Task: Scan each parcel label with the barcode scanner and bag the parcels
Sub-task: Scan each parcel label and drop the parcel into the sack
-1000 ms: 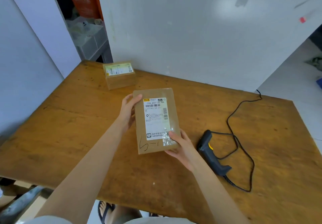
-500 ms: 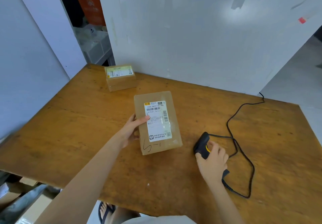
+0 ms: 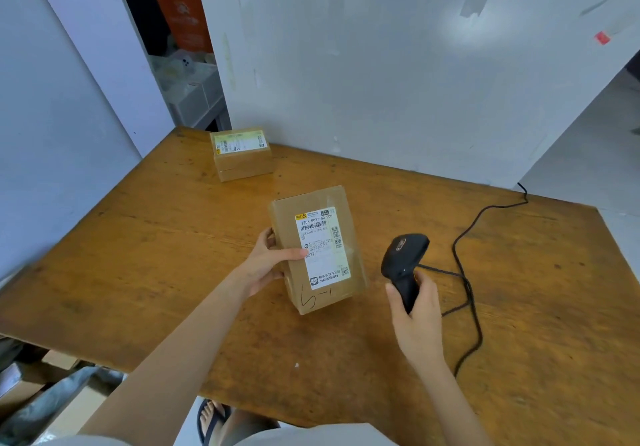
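A brown cardboard parcel with a white label facing up sits mid-table, its left side tipped up. My left hand grips that left edge, thumb lying across the label. My right hand grips the handle of the black barcode scanner, held above the table just right of the parcel, its head tilted toward the label. A second, smaller labelled parcel lies at the far left of the wooden table.
The scanner's black cable loops over the table's right side and runs off the back edge. White walls close the back and left. Cardboard and grey plastic lie on the floor below the front-left table edge.
My right hand let go of the parcel, took hold of the scanner on the table and lifted it upright. My left hand slid down the parcel's left edge and tipped it up.
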Action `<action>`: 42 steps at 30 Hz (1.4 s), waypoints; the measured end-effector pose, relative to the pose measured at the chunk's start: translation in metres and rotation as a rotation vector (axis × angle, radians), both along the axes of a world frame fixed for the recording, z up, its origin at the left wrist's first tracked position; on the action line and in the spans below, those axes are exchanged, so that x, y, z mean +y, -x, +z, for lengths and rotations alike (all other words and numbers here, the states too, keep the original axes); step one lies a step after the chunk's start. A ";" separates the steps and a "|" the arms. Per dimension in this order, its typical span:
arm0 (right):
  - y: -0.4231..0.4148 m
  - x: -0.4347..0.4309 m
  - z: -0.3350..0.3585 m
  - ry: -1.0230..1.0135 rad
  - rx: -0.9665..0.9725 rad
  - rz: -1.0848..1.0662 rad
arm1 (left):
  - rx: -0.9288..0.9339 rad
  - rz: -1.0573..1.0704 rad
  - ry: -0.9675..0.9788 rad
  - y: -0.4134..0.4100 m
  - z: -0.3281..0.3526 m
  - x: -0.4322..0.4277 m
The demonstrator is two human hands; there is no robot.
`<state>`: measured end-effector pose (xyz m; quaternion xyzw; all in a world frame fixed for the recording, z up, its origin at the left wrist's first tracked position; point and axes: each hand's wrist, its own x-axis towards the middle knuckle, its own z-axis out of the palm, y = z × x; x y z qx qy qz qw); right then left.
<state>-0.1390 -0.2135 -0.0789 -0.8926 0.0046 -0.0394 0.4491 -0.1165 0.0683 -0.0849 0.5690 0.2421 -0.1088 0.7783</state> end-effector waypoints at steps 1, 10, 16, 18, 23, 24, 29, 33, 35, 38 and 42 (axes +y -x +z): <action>0.003 0.006 0.015 -0.124 0.020 0.046 | 0.000 0.006 -0.007 0.000 -0.001 -0.001; 0.040 0.044 0.076 -0.451 0.163 0.406 | -0.004 -0.001 -0.013 -0.001 -0.003 -0.010; 0.047 0.047 0.078 -0.389 0.106 0.358 | -0.017 -0.015 -0.035 0.000 -0.006 -0.011; 0.048 0.047 0.078 -0.372 0.098 0.350 | -0.014 0.001 -0.031 -0.001 -0.006 -0.012; 0.051 0.046 0.076 -0.352 0.066 0.353 | -0.009 0.013 -0.020 -0.002 -0.006 -0.012; 0.051 0.046 0.074 -0.349 0.060 0.349 | -0.007 0.012 -0.022 -0.002 -0.005 -0.012; 0.037 0.039 0.048 -0.243 0.038 0.227 | 0.005 0.030 -0.012 -0.001 -0.005 -0.012; 0.010 0.026 0.006 0.070 0.054 0.081 | 0.031 0.092 -0.003 0.010 -0.003 -0.004; -0.002 0.021 -0.014 0.268 0.067 0.054 | 0.040 0.124 -0.010 0.017 -0.003 0.004; -0.013 0.020 -0.036 0.486 0.054 0.028 | 0.058 0.174 -0.009 0.031 -0.006 0.016; -0.018 0.029 -0.055 0.631 0.048 0.031 | 0.086 0.230 0.032 0.050 -0.008 0.031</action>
